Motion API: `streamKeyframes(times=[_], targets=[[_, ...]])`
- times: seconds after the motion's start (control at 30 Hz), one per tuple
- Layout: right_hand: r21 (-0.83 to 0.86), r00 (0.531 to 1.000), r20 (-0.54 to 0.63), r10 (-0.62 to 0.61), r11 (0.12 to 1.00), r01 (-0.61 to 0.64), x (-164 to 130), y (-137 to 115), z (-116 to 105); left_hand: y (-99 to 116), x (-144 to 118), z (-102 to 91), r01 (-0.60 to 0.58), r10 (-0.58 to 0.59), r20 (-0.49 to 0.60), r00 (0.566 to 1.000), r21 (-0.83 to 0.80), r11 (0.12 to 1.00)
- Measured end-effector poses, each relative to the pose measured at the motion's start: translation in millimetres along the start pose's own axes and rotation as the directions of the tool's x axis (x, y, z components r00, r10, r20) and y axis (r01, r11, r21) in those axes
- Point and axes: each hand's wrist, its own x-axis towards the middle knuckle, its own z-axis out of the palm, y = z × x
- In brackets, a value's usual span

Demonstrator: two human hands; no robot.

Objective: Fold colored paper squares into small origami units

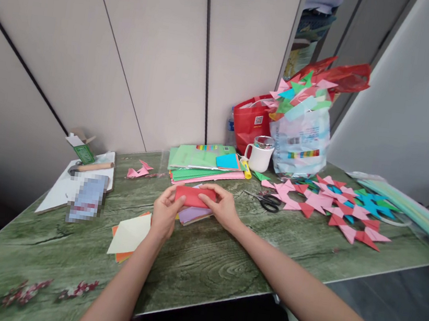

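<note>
Red paper (195, 196), folded into a narrow strip, sits mid-desk, held between both hands just above a small stack of lilac and orange sheets (193, 214). Desk (204, 264), green wood-grain, carries the wider clutter: a stack of green and pink sheets (201, 166) behind the hands, a spread of folded pink, red and blue stars (335, 205) to the right, a plastic bag (300, 140) stuffed with more folded pieces, a white mug (259, 156) and black scissors (268, 202). A cream square over an orange sheet (129, 236) lies front left. Left hand (163, 214) pinches the strip's left end, fingers closed on it; right hand (222, 203) presses its right end, fingers closed over the top edge. Risk: uneven pressure between the two ends may skew the crease, and the loose sheets beneath could slide and shift the fold.
</note>
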Motion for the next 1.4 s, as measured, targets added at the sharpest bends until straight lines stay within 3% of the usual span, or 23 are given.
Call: streamKeyframes(times=[0.23,1.4], targets=[[0.000,0.999,-0.004,0.032,0.999,-0.032,-0.7,-1.4,1.2,0.4,0.0,-1.1,0.001,0.000,-0.053,0.999,0.019,1.000],[0.031,0.998,-0.048,0.051,0.998,-0.050,0.0,0.5,3.5,-2.9,0.2,-6.2,-0.124,0.124,0.009,0.992,0.144,0.982]])
